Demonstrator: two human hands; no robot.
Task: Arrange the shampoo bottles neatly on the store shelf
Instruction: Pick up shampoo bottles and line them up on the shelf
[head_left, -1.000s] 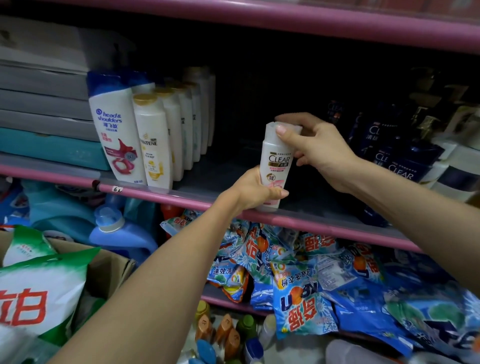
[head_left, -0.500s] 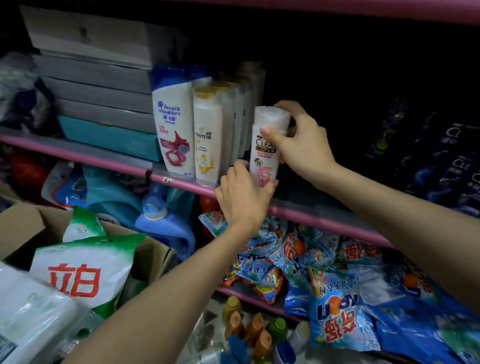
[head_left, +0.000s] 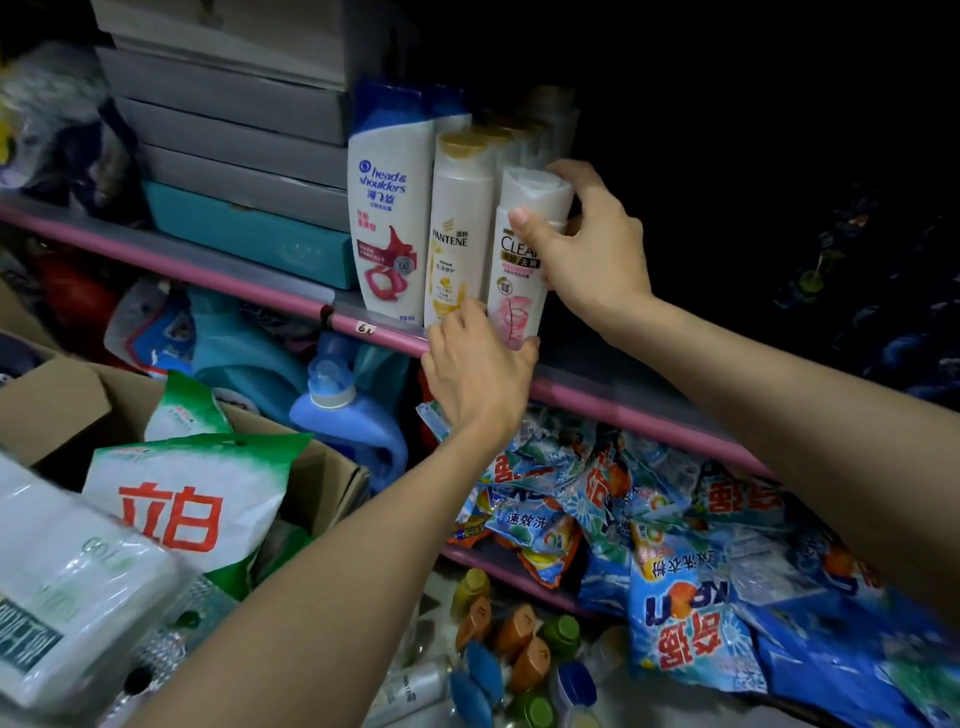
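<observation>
- My right hand grips the Clear bottle up top, thumb across the front just under the cap, fingers curled round the far side. High grip so I can steer the top and keep it upright.
- My left hand is down at the bottle's base, fingers curled against the bottom of it and the shelf edge. Can't tell if it fully pinches the base or just steadies it; fingertips are hidden behind the hand.
- Two hands because the bottle is tall and narrow; one guides the top, one sets the foot.
- Clear bottle sits at the near edge of the shelf, just right of the Pantene bottle, sides touching or nearly so. Slight lean, top tipped right.
- Head & Shoulders bottle stands left of the Pantene, label facing me. So the front row reads three labels in a line, which is why I'm holding the Clear label-forward.
- More bottles queue behind the front row toward the far side; too dark to count.
- Grey boxes stacked left of the shampoo, on a teal box, so the row can only grow rightward.
- Shelf to the right is dark; dark bottles far right, unclear.
- My guess: placing step nearly done, needs squaring up and letting go. Risk: tipping off the near edge.
</observation>
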